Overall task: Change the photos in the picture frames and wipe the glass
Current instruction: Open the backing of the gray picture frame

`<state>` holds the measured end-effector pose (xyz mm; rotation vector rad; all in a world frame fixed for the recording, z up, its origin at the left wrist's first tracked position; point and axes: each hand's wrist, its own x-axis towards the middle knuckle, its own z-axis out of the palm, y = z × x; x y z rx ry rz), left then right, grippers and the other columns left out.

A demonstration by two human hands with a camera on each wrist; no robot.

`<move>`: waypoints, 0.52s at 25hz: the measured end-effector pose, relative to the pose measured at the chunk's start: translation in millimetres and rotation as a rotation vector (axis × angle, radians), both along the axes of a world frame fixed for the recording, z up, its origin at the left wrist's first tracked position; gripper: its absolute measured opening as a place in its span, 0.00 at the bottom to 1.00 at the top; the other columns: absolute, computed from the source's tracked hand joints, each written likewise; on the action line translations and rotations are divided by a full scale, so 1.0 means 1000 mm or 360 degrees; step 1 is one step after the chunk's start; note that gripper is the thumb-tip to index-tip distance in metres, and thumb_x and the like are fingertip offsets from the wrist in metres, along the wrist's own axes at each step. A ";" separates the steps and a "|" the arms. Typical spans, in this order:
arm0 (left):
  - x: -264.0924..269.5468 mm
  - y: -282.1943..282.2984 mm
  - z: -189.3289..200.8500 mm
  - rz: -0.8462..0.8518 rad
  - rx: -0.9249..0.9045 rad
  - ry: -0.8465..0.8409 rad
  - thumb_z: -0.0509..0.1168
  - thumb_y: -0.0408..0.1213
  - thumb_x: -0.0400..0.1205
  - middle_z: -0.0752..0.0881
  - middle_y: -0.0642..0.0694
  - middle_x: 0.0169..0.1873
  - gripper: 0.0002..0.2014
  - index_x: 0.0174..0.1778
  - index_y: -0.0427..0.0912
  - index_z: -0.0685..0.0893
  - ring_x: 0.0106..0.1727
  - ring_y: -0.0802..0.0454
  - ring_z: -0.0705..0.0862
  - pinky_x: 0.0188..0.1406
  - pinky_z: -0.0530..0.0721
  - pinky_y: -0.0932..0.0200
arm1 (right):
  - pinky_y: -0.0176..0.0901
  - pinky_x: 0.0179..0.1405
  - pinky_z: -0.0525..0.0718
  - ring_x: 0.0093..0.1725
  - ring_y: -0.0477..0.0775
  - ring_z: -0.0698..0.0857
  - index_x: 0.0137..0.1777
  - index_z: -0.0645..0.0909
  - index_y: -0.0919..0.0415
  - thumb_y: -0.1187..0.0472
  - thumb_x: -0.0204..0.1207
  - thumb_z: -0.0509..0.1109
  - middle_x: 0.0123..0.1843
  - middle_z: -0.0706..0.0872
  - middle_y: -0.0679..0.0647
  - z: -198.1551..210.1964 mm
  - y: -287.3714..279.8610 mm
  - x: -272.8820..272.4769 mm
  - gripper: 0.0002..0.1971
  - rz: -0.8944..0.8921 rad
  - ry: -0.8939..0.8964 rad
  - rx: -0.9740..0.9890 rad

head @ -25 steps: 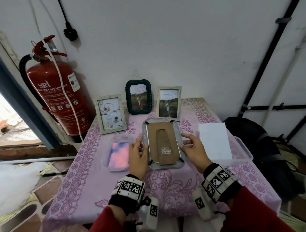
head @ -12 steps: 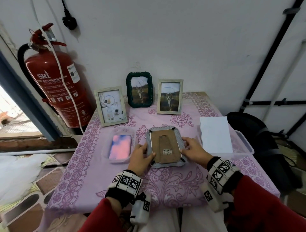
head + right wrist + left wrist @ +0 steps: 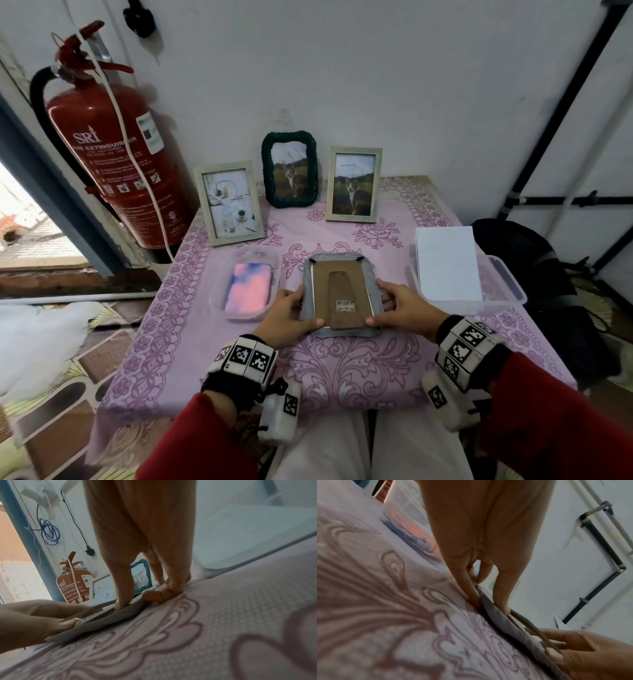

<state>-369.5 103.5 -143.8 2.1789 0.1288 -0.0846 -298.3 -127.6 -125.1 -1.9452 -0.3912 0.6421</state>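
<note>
A grey picture frame (image 3: 342,287) lies face down on the pink tablecloth (image 3: 342,370), its brown backing and stand facing up. My left hand (image 3: 301,310) grips its left edge, thumb on the lower left corner of the backing. My right hand (image 3: 380,305) grips the right edge, thumb at the lower right corner. In the left wrist view the left fingers (image 3: 471,593) sit at the frame's edge (image 3: 498,616). In the right wrist view the right fingers (image 3: 164,595) curl against the frame's side (image 3: 120,614).
Three framed photos stand at the back: a cream one (image 3: 228,202), a dark green one (image 3: 290,169), another cream one (image 3: 354,185). A clear tub with a pink-blue cloth (image 3: 248,287) sits left; a tub under white sheets (image 3: 447,263) right. Fire extinguisher (image 3: 113,161) far left.
The face-down grey frame has slid toward me across the cloth, held by both hands. My thumbs now rest on the backing's lower corners.
</note>
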 end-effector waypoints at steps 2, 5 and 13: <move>-0.001 0.000 -0.001 0.0048 -0.0066 0.0019 0.74 0.32 0.74 0.66 0.41 0.56 0.38 0.78 0.36 0.62 0.64 0.48 0.75 0.66 0.68 0.69 | 0.25 0.36 0.84 0.40 0.42 0.84 0.75 0.65 0.67 0.73 0.67 0.77 0.44 0.83 0.49 0.000 0.000 -0.001 0.38 0.0000 -0.0038 -0.0047; -0.001 -0.002 -0.003 0.0102 -0.0194 0.0054 0.72 0.28 0.75 0.65 0.42 0.56 0.38 0.79 0.34 0.60 0.65 0.49 0.73 0.68 0.66 0.70 | 0.20 0.33 0.81 0.35 0.40 0.84 0.77 0.62 0.65 0.70 0.67 0.78 0.39 0.80 0.47 0.002 0.000 -0.002 0.40 -0.0005 -0.0090 -0.0120; -0.001 -0.006 -0.003 0.0230 -0.0403 0.0095 0.67 0.20 0.76 0.63 0.40 0.55 0.34 0.78 0.29 0.60 0.61 0.52 0.70 0.48 0.68 0.88 | 0.32 0.46 0.81 0.37 0.43 0.78 0.79 0.62 0.61 0.71 0.68 0.76 0.37 0.75 0.47 -0.002 0.002 -0.001 0.40 -0.0108 -0.0086 -0.0181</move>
